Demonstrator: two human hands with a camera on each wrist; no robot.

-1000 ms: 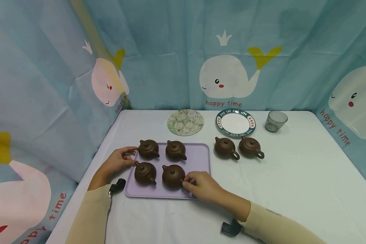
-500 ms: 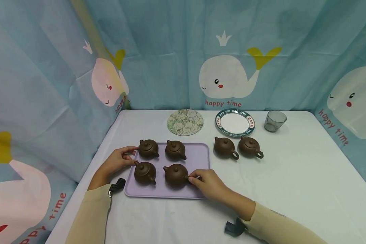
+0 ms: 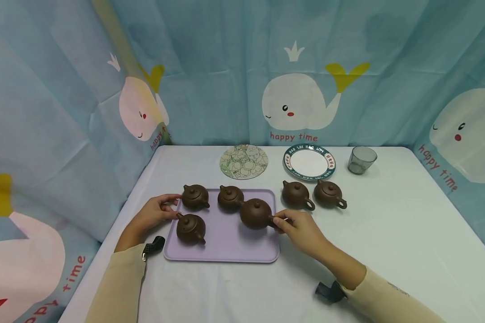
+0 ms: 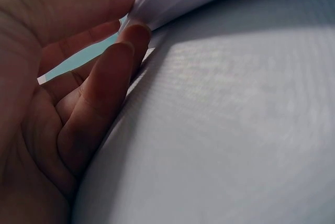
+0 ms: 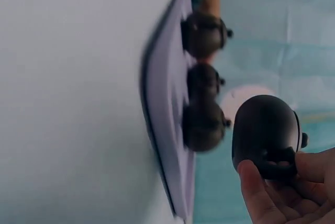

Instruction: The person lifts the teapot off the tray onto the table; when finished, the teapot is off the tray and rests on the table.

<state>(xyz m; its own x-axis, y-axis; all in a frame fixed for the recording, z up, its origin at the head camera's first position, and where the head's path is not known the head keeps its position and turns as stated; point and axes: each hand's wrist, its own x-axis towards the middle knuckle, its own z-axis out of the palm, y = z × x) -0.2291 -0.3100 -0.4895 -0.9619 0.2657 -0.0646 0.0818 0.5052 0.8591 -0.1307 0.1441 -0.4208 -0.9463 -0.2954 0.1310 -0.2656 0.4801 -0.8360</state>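
I judge the step in hand to be moving one lidded brown clay teapot [image 3: 255, 214] across or off the lilac tray [image 3: 226, 249]. My right hand [image 3: 301, 231] pinches it by its loop handle [image 3: 271, 221]; the pot is raised above the tray, just left of those fingers. My left hand [image 3: 155, 215] pinches the tray's left edge, with three seated teapots [image 3: 191, 229] to the right of its fingers. If the spot I want is beside the two table teapots [image 3: 295, 195], just beyond the right fingers, the next move calls for clearing the rim, then a gentle lowering. The raised pot looks round, dark and smooth, roughly upright, its lid seated, with a small ball knob [image 3: 257, 202]; whether it holds anything I can't tell.
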